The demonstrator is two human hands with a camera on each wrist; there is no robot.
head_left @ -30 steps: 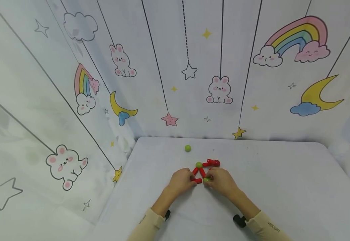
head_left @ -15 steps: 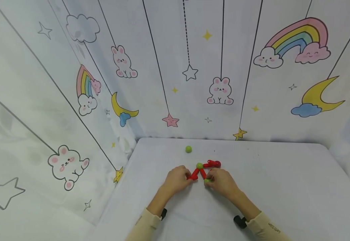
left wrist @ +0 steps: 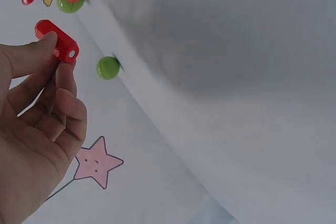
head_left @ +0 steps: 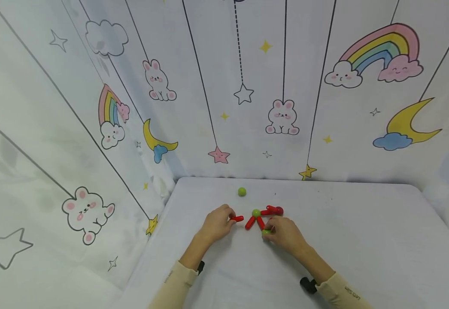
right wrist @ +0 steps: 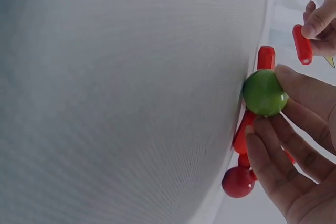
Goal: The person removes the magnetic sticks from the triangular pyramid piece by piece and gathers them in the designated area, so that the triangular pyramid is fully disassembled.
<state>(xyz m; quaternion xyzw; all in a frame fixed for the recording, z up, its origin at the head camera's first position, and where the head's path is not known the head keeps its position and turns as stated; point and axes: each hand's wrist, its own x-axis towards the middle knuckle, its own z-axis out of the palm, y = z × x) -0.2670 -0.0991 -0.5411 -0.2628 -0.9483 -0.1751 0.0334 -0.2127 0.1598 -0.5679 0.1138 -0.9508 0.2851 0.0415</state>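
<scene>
My left hand [head_left: 217, 224] pinches a loose red rod [left wrist: 59, 41] between thumb and fingers, left of a small rod-and-ball figure. A pale round spot marks the end of that rod in the left wrist view. At the figure's near end, the thumb and fingers of my right hand [head_left: 287, 234] grip a green ball [right wrist: 263, 93]. From a second green ball [head_left: 256, 213] in the figure spread several red rods: one rod [head_left: 250, 222] points toward the near left, another [head_left: 260, 222] reaches the gripped ball. A third leads right to a red ball [head_left: 280, 210].
A separate green ball [head_left: 241, 192] lies near the back edge of the white-covered table [head_left: 363, 240]. Behind the table hangs a white curtain [head_left: 193, 86] with cartoon prints. Each wrist carries a black camera mount, such as the right one [head_left: 307, 283].
My left hand has moved left and farther back, carrying the red rod away from the figure's near side. The right hand keeps its grip on the green ball, nearly still.
</scene>
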